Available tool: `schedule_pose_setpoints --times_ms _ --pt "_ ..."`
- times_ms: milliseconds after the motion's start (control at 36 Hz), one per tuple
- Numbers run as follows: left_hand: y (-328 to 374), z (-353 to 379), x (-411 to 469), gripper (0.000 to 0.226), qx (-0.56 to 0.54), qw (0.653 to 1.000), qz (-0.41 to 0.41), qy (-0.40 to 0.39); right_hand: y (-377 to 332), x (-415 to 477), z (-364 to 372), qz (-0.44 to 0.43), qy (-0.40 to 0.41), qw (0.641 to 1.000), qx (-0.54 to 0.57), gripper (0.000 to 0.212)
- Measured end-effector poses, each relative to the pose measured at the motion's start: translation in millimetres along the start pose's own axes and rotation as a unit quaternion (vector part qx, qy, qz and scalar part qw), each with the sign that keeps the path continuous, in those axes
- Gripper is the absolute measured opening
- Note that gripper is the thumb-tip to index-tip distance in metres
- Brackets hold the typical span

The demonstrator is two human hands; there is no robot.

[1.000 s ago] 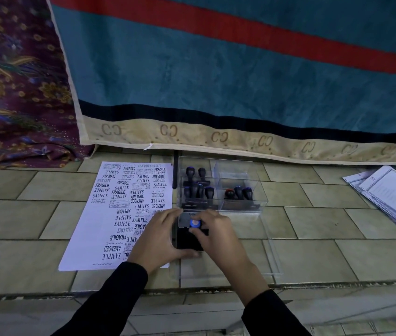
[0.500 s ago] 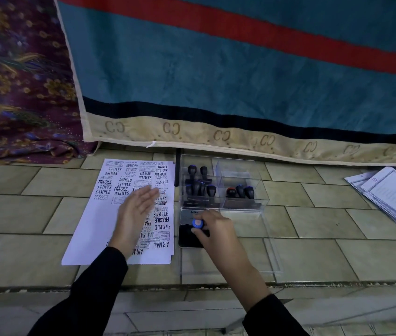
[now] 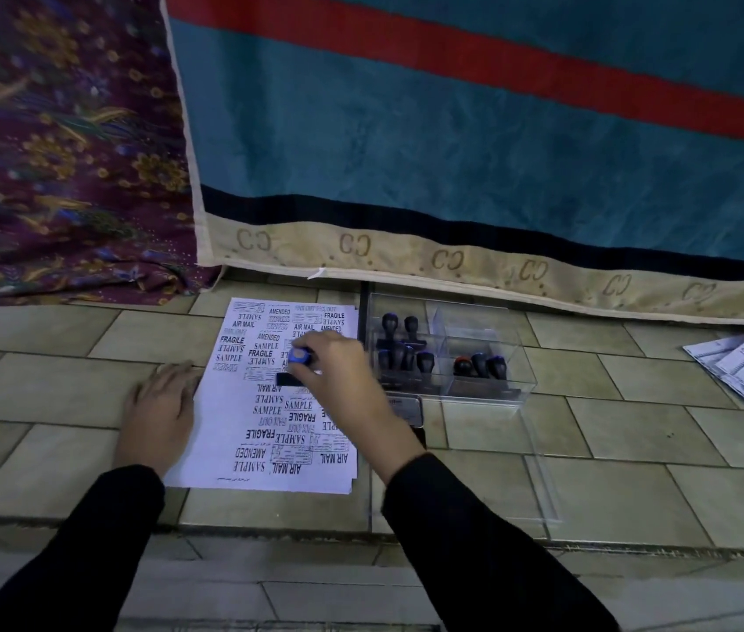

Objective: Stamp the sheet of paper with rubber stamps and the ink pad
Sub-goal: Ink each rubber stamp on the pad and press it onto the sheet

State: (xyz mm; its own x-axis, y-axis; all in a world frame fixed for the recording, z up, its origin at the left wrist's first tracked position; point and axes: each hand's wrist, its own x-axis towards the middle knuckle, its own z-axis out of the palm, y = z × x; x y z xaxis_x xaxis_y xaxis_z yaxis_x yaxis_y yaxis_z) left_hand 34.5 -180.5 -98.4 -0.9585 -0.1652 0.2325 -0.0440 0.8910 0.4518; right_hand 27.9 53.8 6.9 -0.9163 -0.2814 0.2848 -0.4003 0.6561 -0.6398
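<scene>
The floor (image 3: 634, 449) is laid with pale greenish-beige rectangular tiles in a staggered pattern. A step edge (image 3: 634, 547) runs across it on the near side. A teal blanket (image 3: 452, 152) spreads across the far side, with a red stripe (image 3: 497, 61), a dark band and a beige hem (image 3: 447, 260) marked with repeated CC letters. At the far left lies a purple flowered cloth (image 3: 50, 152), meeting the blanket's left edge. The light is dim.
</scene>
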Motion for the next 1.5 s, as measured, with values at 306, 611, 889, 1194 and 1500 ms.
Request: schedule_pose_setpoints --times_ms 306,611,889,1194,1500 --pt "3.6 -1.5 -2.3 0.028 -0.007 1.0 -0.013 0.022 -26.2 63.3 67.2 0.02 -0.077 0.997 -0.003 0.013" --pt "1.2 2.3 0.6 0.026 -0.009 0.999 -0.017 0.033 -31.1 74.0 86.0 0.046 -0.11 0.993 -0.011 0.012" --pt "1.5 3.3 0.5 0.026 0.002 0.999 -0.019 0.031 -32.2 70.9 88.7 0.023 -0.117 0.993 -0.026 0.011" --pt "9.2 -1.9 -2.8 0.029 -0.001 1.0 -0.026 0.016 -38.9 68.0 97.0 -0.026 -0.105 0.988 -0.107 0.036" --pt "12.2 -4.6 -4.4 0.03 0.008 1.0 -0.021 0.009 -40.9 61.8 98.1 -0.04 -0.096 0.988 -0.116 0.019"
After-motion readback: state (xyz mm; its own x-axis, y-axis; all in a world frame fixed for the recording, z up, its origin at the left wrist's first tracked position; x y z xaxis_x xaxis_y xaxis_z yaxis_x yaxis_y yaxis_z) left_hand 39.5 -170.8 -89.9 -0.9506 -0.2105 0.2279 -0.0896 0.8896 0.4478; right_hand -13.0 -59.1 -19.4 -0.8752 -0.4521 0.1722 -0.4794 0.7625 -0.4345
